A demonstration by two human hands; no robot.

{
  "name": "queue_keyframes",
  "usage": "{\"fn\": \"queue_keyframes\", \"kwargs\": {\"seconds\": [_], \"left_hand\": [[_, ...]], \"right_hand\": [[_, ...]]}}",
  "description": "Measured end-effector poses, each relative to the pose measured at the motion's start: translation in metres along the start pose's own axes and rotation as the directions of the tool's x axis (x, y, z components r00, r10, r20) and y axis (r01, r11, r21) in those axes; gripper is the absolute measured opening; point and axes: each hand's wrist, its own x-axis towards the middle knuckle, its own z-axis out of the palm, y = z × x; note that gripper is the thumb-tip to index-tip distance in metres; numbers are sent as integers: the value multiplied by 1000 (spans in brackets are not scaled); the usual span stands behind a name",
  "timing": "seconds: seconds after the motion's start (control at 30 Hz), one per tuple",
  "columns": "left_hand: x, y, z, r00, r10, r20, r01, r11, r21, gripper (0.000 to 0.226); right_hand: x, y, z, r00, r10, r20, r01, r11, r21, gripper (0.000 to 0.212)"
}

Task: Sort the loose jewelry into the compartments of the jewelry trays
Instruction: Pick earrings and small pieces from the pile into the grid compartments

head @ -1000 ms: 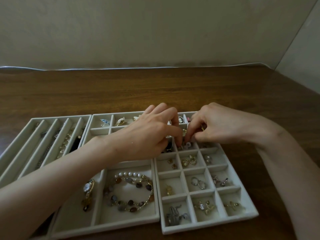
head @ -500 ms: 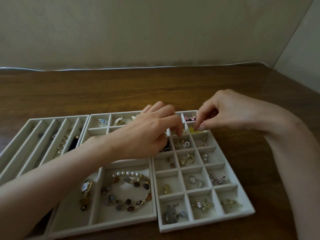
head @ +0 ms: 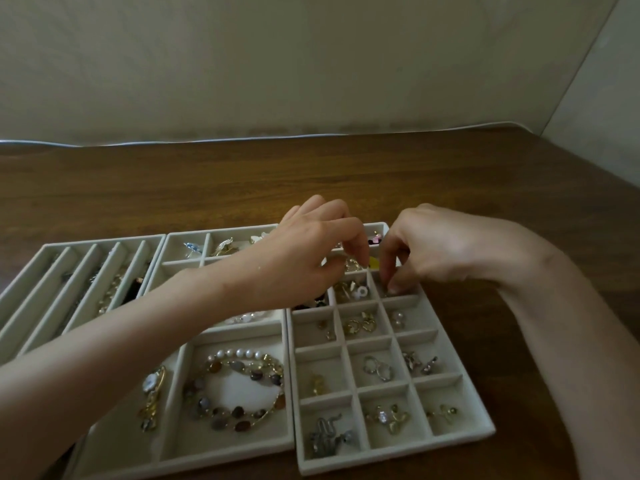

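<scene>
Left hand [head: 304,261] extended from lower left across the middle tray [head: 221,457], knuckles up, fingers curled down over gold pieces [head: 353,264] in a far compartment of the grid tray [head: 415,446]. Right hand [head: 436,251] arched in from the right, fingertips [head: 393,289] lowered into a nearby right-column compartment. Grip of each hand: thumb and forefinger close together, contents impossible to tell. Bracelets [head: 239,393] and earrings [head: 379,368] in nearer compartments, apart from both hands.

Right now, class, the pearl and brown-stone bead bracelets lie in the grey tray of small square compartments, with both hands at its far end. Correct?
No. The head view shows the bracelets in a large compartment of the neighbouring tray; left hand and right hand are at the far end of the small-compartment tray.
</scene>
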Motion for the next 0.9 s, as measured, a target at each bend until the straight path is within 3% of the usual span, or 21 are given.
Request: {"fn": "queue_keyframes", "kwargs": {"seconds": [0.33, 0.6, 0.8, 0.9], "left_hand": [[11, 25, -5, 973, -230, 12, 230, 973, -3, 8], [2, 17, 11, 968, -221, -118, 220, 975, -24, 13], [1, 14, 16, 964, -175, -201, 169, 985, -46, 13], [2, 13, 19, 959, -164, -231, 157, 986, -49, 13]], "right_hand": [[2, -9, 4, 995, 49, -90, -56, 995, -85, 9], [-5, -2, -8, 994, 30, -104, -29, 1000, 8, 5], [0, -4, 2, 993, -37, -108, 28, 996, -81, 14], [0, 5, 7, 991, -70, -112, 71, 997, 7, 11]]}}
